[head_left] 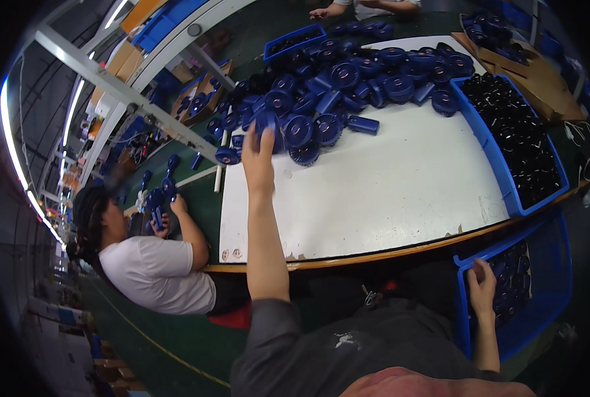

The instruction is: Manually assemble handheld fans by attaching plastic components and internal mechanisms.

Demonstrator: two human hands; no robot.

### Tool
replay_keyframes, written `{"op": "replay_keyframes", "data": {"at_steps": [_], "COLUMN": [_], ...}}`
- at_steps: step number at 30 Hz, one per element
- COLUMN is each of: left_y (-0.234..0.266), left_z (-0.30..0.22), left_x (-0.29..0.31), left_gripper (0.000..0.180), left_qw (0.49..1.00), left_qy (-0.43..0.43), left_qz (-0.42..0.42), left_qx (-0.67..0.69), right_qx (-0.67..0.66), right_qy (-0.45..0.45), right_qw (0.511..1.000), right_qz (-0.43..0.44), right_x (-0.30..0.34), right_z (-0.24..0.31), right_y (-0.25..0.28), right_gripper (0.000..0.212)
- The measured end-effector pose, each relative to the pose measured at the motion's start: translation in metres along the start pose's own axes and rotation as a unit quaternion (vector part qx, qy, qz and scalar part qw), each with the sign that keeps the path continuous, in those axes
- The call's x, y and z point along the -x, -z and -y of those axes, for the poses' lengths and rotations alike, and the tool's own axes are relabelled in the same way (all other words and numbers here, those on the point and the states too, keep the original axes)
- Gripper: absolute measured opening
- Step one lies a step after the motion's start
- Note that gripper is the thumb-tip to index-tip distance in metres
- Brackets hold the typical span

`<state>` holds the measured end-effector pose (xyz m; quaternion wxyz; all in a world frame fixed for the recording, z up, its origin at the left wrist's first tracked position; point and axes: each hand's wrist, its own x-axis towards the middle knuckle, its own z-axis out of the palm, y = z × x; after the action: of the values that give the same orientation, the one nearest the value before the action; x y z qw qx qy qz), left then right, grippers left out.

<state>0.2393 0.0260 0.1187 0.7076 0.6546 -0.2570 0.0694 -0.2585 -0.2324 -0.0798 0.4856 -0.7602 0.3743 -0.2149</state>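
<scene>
My left hand (259, 164) is stretched out over the near left edge of a heap of blue handheld fans (344, 76). Its fingers are closed round a blue handheld fan (268, 127), blurred like the fingertips. Low on the right, my right hand (482, 288) is at the left side of a deep blue crate (550, 291), with bent fingers, thumb apart, and nothing visible between them. Dark blue parts (512, 278) lie inside that crate; what they are is hard to make out.
A long blue bin (500, 169) of small black parts stands on the right of the white table (381, 192). At the left, a person (156, 268) handles blue fans. Another person's hands (368, 5) show at the far side, near a smaller blue bin (295, 41).
</scene>
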Motion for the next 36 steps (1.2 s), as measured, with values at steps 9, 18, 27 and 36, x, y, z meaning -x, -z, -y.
{"op": "replay_keyframes", "data": {"at_steps": [9, 18, 27, 36], "left_y": [-0.093, -0.107, -0.229, -0.268], "left_z": [0.006, -0.067, -0.163, -0.161], "left_x": [0.200, 0.002, -0.255, -0.266], "left_gripper": [0.064, 0.046, 0.055, 0.021], "left_qw": [0.761, 0.959, 0.803, 0.808], "left_qy": [0.460, -0.203, -0.377, -0.393], "left_qz": [0.208, 0.133, -0.001, 0.001], "left_qx": [0.409, -0.149, -0.462, -0.440], "right_qx": [-0.112, -0.299, -0.322, -0.311], "right_qy": [0.077, -0.105, -0.103, -0.157], "right_qw": [0.917, 0.885, 0.894, 0.900], "right_qz": [0.375, 0.341, 0.292, 0.263], "right_x": [-0.059, -0.039, -0.019, -0.006], "right_z": [0.155, 0.133, 0.120, 0.092], "right_y": [-0.086, -0.093, -0.073, -0.035], "right_gripper": [0.049, 0.023, 0.022, 0.023]}}
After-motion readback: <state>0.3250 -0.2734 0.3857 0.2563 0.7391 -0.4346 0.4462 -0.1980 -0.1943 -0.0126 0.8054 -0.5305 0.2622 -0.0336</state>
